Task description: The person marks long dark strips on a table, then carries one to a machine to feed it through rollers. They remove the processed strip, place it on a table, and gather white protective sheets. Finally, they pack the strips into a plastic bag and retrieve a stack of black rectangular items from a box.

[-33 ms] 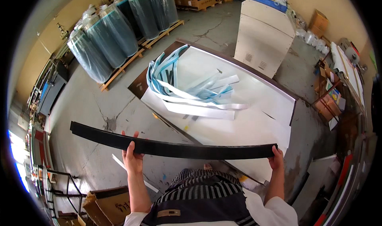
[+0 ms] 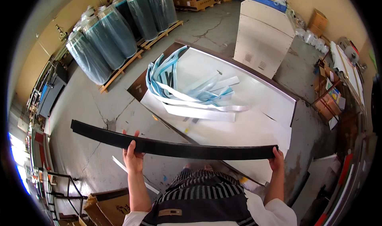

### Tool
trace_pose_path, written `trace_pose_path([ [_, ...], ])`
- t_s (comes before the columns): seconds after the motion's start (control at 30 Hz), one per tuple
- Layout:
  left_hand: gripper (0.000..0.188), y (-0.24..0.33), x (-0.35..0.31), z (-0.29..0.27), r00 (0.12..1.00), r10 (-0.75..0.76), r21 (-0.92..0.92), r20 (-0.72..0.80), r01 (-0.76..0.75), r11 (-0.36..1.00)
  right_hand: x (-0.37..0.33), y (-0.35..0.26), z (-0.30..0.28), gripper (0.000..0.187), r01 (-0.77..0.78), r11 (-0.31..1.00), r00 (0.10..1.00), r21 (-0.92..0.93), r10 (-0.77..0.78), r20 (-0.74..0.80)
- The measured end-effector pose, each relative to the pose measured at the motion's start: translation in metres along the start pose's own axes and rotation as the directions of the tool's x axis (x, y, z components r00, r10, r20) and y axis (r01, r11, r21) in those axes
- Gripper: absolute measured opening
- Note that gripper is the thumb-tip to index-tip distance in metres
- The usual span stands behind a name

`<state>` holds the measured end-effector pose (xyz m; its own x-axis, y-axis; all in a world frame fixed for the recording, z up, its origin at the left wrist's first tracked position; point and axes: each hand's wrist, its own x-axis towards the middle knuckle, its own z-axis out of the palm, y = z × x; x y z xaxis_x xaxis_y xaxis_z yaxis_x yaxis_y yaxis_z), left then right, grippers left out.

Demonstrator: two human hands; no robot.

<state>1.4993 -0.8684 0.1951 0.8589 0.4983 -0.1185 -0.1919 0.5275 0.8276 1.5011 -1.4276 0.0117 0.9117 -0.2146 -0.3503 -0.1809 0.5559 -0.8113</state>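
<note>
A long black strip (image 2: 199, 150) spans the space in front of my body, its left end sticking out well past my left hand. My left hand (image 2: 133, 154) is closed around the strip's lower edge, thumb on the near face and fingertips showing above the far edge. At the strip's right end, my right hand (image 2: 276, 158) grips it with the fingers around the end. The strip is held off the table, slightly higher on the left. Beyond it, a loose bundle of light blue and white strips (image 2: 161, 80) lies on a white sheet (image 2: 258, 118).
The sheet covers a low brown-edged table (image 2: 137, 86). Plastic-wrapped rolls (image 2: 93, 52) stand on wooden pallets (image 2: 121, 69) at the far left. A white cabinet (image 2: 258, 39) stands behind the table. Cardboard (image 2: 109, 208) lies at lower left, beside a black metal frame (image 2: 69, 186).
</note>
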Motion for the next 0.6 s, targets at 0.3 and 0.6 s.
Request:
trace_pose_path([
  [0.3, 0.055, -0.082, 0.191, 0.050, 0.896, -0.352, 0.100, 0.273, 0.337, 0.936, -0.072, 0.023, 0.037, 0.024, 0.178, 0.984, 0.856, -0.025, -0.167, -0.489],
  [0.6, 0.044, -0.212, 0.279, 0.146, 0.683, -0.637, 0.209, 0.356, 0.607, 0.767, -0.138, 0.044, 0.056, 0.025, 0.257, 0.963, 0.670, -0.080, -0.237, -0.704],
])
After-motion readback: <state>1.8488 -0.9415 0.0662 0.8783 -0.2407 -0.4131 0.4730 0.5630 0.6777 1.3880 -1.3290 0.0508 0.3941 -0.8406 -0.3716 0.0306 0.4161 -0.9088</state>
